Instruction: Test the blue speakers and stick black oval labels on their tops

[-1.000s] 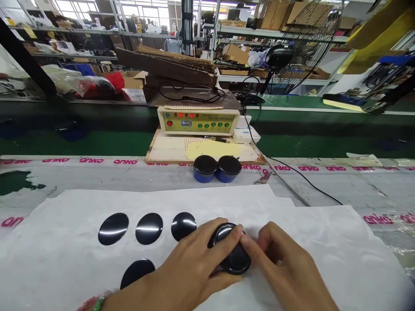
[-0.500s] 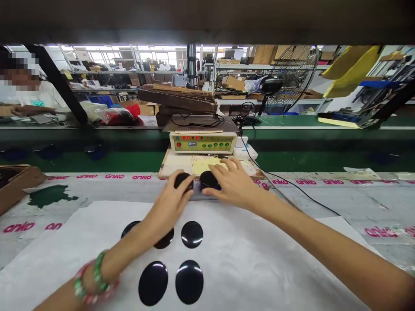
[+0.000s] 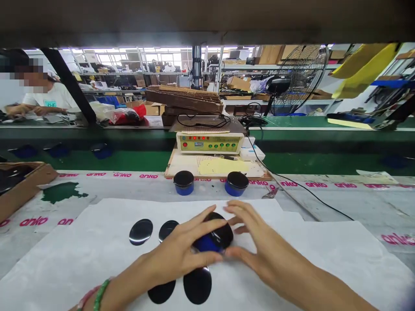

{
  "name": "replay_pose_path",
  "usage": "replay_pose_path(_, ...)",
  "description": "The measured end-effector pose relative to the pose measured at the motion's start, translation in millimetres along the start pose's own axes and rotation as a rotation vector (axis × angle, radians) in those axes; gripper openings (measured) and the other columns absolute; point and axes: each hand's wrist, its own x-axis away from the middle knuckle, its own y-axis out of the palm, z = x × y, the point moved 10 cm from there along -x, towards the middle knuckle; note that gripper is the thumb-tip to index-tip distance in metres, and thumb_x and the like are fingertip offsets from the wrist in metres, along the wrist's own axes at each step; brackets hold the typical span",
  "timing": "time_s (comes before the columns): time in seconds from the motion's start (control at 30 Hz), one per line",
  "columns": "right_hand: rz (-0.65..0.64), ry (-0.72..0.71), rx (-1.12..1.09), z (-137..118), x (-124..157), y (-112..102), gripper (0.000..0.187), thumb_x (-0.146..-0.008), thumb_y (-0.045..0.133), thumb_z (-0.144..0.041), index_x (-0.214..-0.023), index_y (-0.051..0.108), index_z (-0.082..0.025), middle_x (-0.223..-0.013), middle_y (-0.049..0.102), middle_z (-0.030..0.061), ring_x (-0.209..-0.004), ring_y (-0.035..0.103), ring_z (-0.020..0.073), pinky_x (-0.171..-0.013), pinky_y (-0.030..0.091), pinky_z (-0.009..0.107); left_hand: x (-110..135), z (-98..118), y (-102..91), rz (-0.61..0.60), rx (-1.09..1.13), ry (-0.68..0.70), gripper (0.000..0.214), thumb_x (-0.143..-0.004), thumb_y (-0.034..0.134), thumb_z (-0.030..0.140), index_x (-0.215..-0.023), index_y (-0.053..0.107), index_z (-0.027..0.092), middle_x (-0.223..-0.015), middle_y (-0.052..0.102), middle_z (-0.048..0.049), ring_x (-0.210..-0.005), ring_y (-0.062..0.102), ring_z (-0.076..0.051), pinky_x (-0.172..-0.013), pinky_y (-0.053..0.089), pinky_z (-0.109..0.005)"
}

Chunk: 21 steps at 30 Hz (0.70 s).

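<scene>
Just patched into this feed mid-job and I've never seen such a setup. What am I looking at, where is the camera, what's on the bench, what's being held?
There is no machine here: a person works with bare hands, and the single camera sits on their head, looking forward and down. The left hand grips a round blue piece with a glossy black top; the right hand cups its other side. They are over a white sheet with four flat black discs in view. Behind stand two more blue pieces and a tester box with lights. A co-worker sits far left.

Left hand (image 3: 180,255), right hand (image 3: 256,245), close together
</scene>
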Motion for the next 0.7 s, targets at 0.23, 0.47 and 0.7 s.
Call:
replay_pose_path(0.23,-0.089,-0.416,0.345,-34,25,85,0.033,-0.077,0.071,-0.024,-0.106,0.054,-0.020,-0.104,0.065,0.0046,-0.081,0.063,0.0182,-0.069,0.055,0.027,2,-41,-26.5,0.308,0.061,-0.261,0.031,-0.076,0.068,0.024,-0.106,0.062,0.022,-0.142,0.049,-0.0117,-0.123,0.054,-0.025,-0.102,0.045,-0.039)
replay_pose_path(0.47,-0.288,-0.484,0.619,-35,9,140,0.052,-0.066,0.080,-0.043,-0.103,0.057,-0.015,-0.097,0.063,0.0058,-0.072,0.064,0.0217,-0.060,0.053,0.032,7,-26,-34.1,0.402,-0.066,-0.091,0.044,-0.071,0.057,0.011,-0.113,0.067,0.021,-0.134,0.056,-0.0092,-0.118,0.058,-0.023,-0.103,0.046,-0.036)
replay_pose_path(0.7,-0.286,-0.504,0.665,-43,2,133,0.036,-0.073,0.073,-0.033,-0.097,0.051,-0.019,-0.094,0.060,0.0024,-0.057,0.060,0.0154,-0.042,0.042,0.026,9,-38,-45.3,0.510,-0.021,-0.147,0.045,-0.066,0.058,0.009,-0.107,0.071,0.020,-0.126,0.063,-0.0081,-0.115,0.061,-0.024,-0.101,0.047,-0.036)
